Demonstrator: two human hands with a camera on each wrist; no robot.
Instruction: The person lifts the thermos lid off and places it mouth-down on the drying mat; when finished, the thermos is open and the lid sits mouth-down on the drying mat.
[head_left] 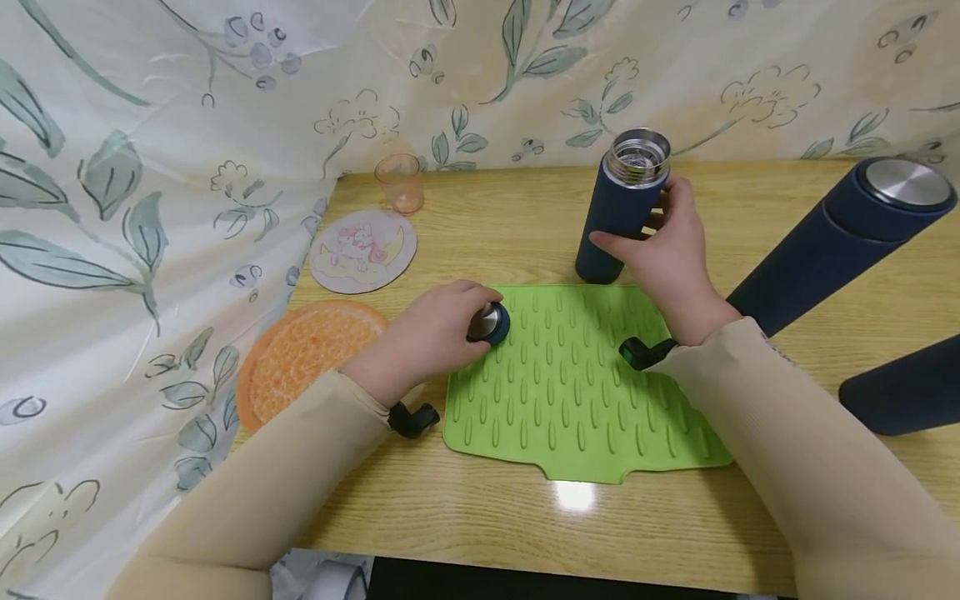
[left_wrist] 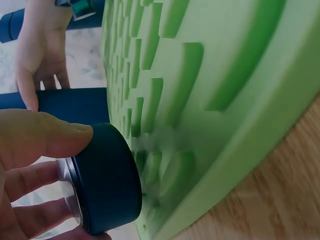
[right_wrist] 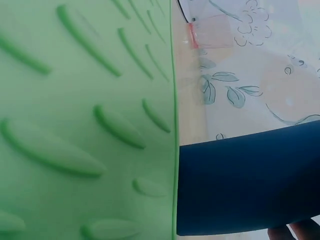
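Note:
My left hand grips a dark blue bottle cap with a silver top at the left edge of the green ridged mat. In the left wrist view, thumb and fingers curl round the sides of the cap, its underside close to the mat. My right hand holds a dark blue thermos bottle from the right, thumb across its front. The bottle stands upright behind the mat's far edge, its steel mouth uncovered. In the right wrist view its body shows beside the mat, with fingertips at the lower right.
A tall capped blue bottle stands right of my right forearm, with part of another dark blue bottle nearer. On the left lie an orange round mat and a unicorn-patterned disc, a clear pink cup behind. Floral cloth hangs behind.

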